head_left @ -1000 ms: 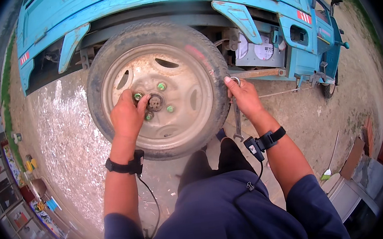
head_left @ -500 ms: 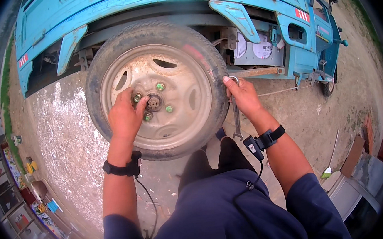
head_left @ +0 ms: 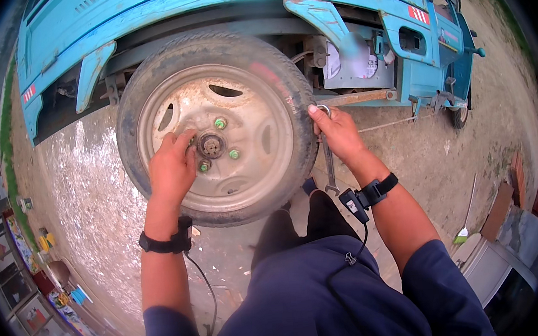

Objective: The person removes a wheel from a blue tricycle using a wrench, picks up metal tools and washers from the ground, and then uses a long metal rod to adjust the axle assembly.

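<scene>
A wheel (head_left: 262, 168) with a black tyre and a rusty beige rim is mounted on the blue three-wheeled truck (head_left: 204, 10). Around its dark centre hub (head_left: 211, 146) sit green-tipped studs with nuts, such as the upper nut (head_left: 221, 123) and the lower nut (head_left: 205, 166). My left hand (head_left: 171, 164) has its fingers closed round the left-hand lug nut, which they mostly cover. At the tyre's right edge, my right hand (head_left: 341, 131) grips a combination wrench (head_left: 329, 166) near its ring end. The wrench's open end hangs downward.
Above the wheel, blue brackets (head_left: 96, 74) come down from the truck bed. A rusty bar (head_left: 359, 98) runs right of the tyre. A broom (head_left: 463, 234) lies at the far right, near boards (head_left: 497, 215). Glass-paned frames (head_left: 16, 279) stand at the left.
My left thumb has moved away from the hub toward the fingers, which now cover the left-hand nut. The right hand keeps its hold on the wrench. The view has shifted slightly.
</scene>
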`<move>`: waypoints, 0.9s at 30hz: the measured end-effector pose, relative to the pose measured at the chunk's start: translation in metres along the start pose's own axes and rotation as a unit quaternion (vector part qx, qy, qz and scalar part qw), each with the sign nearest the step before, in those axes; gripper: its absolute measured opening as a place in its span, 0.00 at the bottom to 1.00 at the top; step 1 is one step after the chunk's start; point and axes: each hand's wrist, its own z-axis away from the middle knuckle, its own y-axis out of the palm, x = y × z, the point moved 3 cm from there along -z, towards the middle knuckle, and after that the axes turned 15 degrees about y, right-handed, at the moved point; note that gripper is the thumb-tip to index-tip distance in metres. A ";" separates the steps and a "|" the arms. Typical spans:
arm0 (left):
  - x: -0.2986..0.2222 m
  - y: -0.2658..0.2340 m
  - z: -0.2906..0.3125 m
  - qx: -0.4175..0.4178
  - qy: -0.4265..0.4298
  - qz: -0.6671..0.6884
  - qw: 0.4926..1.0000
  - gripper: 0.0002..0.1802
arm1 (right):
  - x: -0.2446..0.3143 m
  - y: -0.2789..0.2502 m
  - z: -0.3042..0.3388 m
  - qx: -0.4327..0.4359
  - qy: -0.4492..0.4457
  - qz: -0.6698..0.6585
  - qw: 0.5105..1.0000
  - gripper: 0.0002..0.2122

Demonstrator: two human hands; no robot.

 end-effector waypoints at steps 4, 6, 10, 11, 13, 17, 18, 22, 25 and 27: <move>0.002 0.004 0.000 0.006 -0.061 -0.002 0.998 0.16 | 0.002 0.001 0.001 0.003 0.008 -0.007 1.000 0.23; 0.003 0.006 -0.001 0.019 -0.100 -0.011 0.995 0.15 | 0.002 0.000 0.001 0.002 0.008 -0.004 1.000 0.22; 0.004 0.008 -0.001 0.015 -0.089 -0.007 0.996 0.15 | 0.002 0.001 0.001 -0.001 0.003 0.000 1.000 0.22; 0.004 0.009 0.000 0.009 -0.083 0.001 0.997 0.15 | 0.003 0.001 0.002 -0.001 0.005 -0.003 1.000 0.22; 0.007 0.012 0.005 -0.028 -0.072 0.021 0.997 0.15 | 0.004 0.003 0.003 0.007 0.027 -0.040 0.999 0.21; 0.002 0.013 0.007 -0.042 -0.065 -0.015 0.997 0.14 | 0.007 0.005 0.005 0.021 0.015 -0.063 0.998 0.21; 0.003 0.012 0.004 -0.056 -0.064 -0.017 0.996 0.13 | 0.009 0.003 0.006 0.008 0.021 -0.048 0.999 0.21; 0.014 0.000 0.010 -0.169 -0.198 0.196 0.946 0.09 | 0.005 0.003 0.004 0.004 0.025 -0.036 0.999 0.22; 0.032 0.006 0.025 -0.228 -0.341 0.527 0.745 0.07 | 0.001 0.001 0.001 0.013 0.020 -0.046 0.999 0.22; 0.038 0.012 0.033 -0.180 -0.344 0.616 0.685 0.07 | -0.002 0.000 -0.001 0.010 0.020 -0.041 0.999 0.22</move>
